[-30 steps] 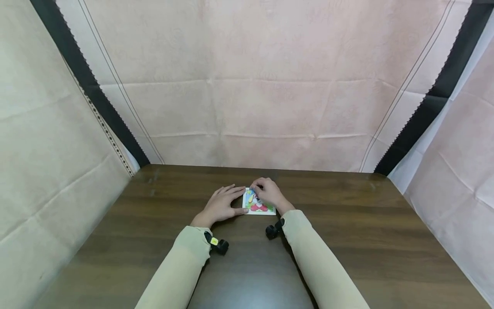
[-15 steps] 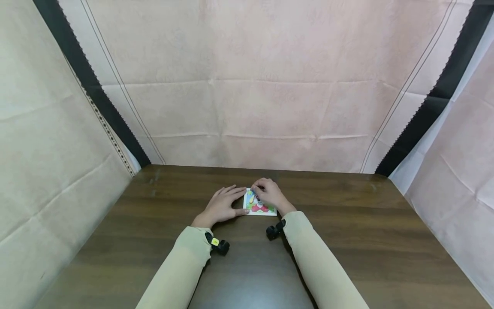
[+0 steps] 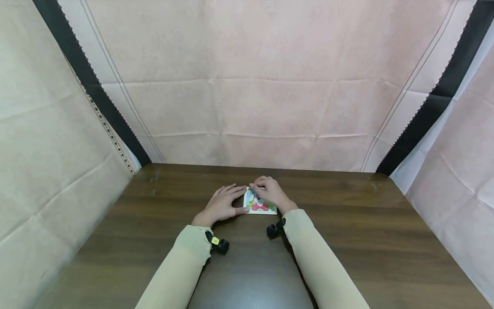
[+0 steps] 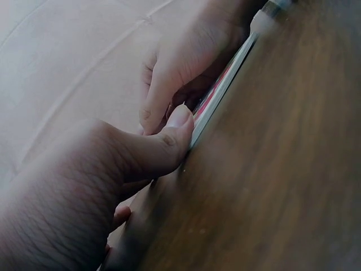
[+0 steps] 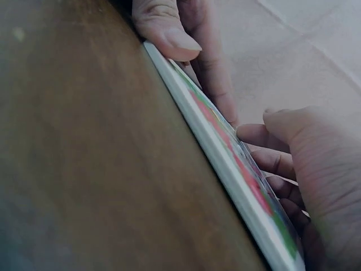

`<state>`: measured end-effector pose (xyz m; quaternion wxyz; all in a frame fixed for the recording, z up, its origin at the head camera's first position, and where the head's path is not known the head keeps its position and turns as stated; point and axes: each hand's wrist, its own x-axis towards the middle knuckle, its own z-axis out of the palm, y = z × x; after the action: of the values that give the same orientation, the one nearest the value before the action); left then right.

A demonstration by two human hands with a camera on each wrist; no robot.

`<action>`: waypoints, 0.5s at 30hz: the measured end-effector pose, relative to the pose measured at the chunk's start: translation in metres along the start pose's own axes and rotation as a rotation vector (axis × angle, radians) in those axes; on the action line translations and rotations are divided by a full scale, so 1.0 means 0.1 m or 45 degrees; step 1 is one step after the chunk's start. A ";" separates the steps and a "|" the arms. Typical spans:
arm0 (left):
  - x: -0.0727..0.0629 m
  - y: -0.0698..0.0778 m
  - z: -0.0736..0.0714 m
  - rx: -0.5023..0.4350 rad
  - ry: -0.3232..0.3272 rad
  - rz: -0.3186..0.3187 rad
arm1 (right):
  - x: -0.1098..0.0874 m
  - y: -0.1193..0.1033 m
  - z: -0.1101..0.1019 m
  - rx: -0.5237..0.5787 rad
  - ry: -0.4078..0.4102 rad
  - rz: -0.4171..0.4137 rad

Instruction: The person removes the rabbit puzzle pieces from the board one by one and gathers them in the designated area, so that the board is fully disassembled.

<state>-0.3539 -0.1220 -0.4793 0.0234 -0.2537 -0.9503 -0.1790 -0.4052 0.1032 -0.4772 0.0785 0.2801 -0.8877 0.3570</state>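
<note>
A small square picture board [image 3: 260,207] with a white border and a bright cartoon print lies flat on the brown table. My left hand [image 3: 221,205] rests at its left side, fingers stretched out straight. In the right wrist view that hand's thumb [image 5: 175,42] presses on the board's near left corner. My right hand [image 3: 272,195] reaches over the board from the right, bent fingers at its far left part. From the right wrist, its fingers [image 5: 276,164] show curled close at the picture; I cannot tell whether they pinch something. The right hand covers part of the print.
The dark brown wooden table [image 3: 154,240] stretches out around both hands. Pale fabric panels [image 3: 270,107] with black edging rise behind it and at both sides. Each wrist carries a small black camera, such as the left camera [image 3: 221,246].
The right hand's fingertips have shifted slightly, its index finger lifting a little away from the thumb at the board's far left. The left hand and the board stay in place.
</note>
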 end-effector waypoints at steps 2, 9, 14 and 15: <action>0.00 0.00 -0.01 0.000 -0.005 -0.002 | 0.00 0.00 -0.01 -0.017 -0.019 0.000; 0.01 0.00 -0.01 -0.003 0.000 0.001 | 0.02 -0.02 0.02 -0.060 -0.084 0.079; 0.02 0.01 -0.01 -0.004 -0.005 0.001 | 0.01 -0.02 0.04 -0.094 -0.094 0.123; 0.02 0.01 0.00 0.001 -0.006 0.001 | 0.01 -0.01 0.04 -0.089 -0.097 0.131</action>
<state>-0.3555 -0.1207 -0.4786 0.0213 -0.2545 -0.9503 -0.1778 -0.4053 0.0995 -0.4789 0.0357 0.2446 -0.9151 0.3185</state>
